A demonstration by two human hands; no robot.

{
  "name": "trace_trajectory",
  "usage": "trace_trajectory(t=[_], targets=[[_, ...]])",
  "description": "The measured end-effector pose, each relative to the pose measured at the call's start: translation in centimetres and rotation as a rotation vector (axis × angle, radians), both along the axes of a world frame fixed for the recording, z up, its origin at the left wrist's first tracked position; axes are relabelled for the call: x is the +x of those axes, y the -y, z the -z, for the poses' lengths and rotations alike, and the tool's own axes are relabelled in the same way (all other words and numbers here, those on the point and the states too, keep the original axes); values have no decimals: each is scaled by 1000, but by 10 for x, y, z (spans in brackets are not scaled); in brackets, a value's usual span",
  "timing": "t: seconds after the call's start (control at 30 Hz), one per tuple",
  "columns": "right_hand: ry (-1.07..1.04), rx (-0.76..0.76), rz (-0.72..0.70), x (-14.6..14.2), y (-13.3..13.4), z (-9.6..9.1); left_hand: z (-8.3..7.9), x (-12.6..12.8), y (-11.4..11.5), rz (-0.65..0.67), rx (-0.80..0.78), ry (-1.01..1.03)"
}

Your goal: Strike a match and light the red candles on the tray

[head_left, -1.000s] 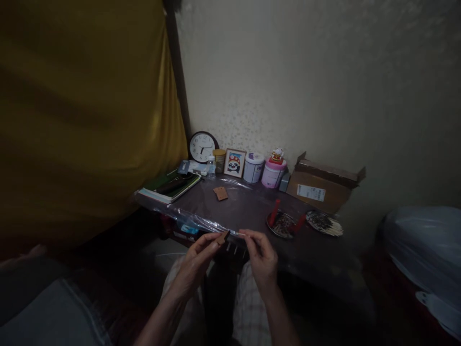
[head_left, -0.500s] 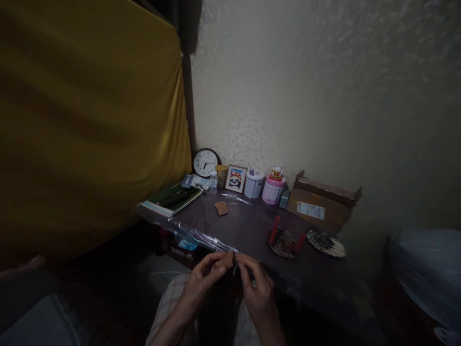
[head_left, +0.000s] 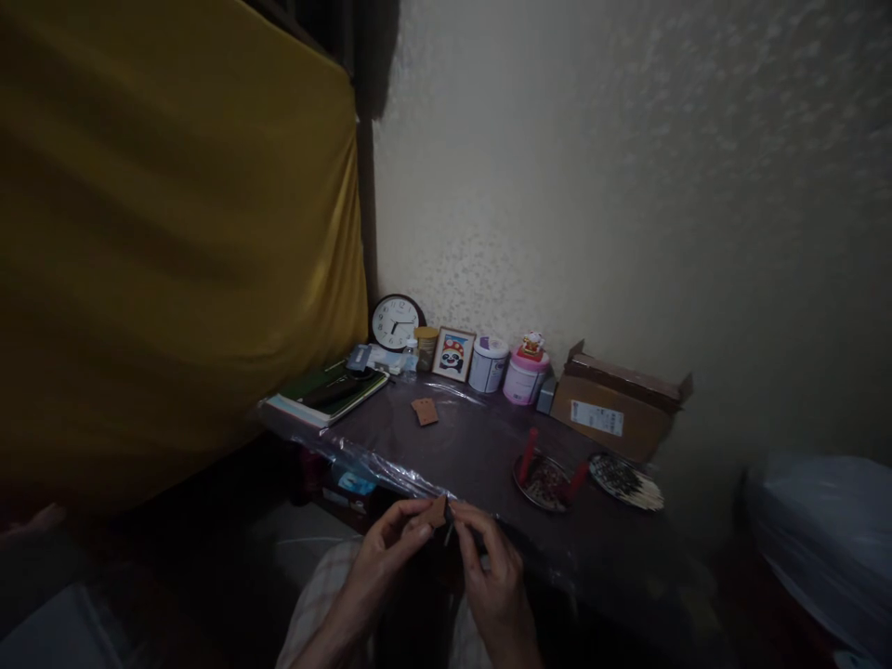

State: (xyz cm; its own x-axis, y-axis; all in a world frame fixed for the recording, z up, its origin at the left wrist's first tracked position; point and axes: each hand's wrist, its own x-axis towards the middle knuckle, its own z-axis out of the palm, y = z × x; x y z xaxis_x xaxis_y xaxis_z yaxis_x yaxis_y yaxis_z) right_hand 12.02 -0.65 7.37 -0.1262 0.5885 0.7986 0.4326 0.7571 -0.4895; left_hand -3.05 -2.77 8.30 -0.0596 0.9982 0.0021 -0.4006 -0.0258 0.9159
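Note:
My left hand pinches a small brown tag-like piece between thumb and fingers, just in front of the table's near edge. Close against it on the right, my right hand has its fingertips on a thin pin-like item that touches the brown piece. Both hands hover above my lap in checked trousers. A second brown piece lies flat on the dark table.
A round plate with two red sticks and a fan of thin sticks sit at the right. At the back stand a clock, framed panda picture, tins, a cardboard box. Books lie left; yellow curtain beside.
My hands have drawn together: the right hand's thin item, held apart a second ago, now meets the brown piece. The camera tilted up, so the hands sit lower in view.

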Motion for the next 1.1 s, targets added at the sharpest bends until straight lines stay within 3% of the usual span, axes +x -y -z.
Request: trace_trajectory(t=[0.33,0.73,1.1], targets=[[-12,-10,-8,0,0,-4,1,0,1,10,-12,21],[-15,-34,19,1,-4,4,3,-1,-1,-7,-10,-8],[-47,-62,14,0,-8,8,3,1,-1,7,-41,97]])
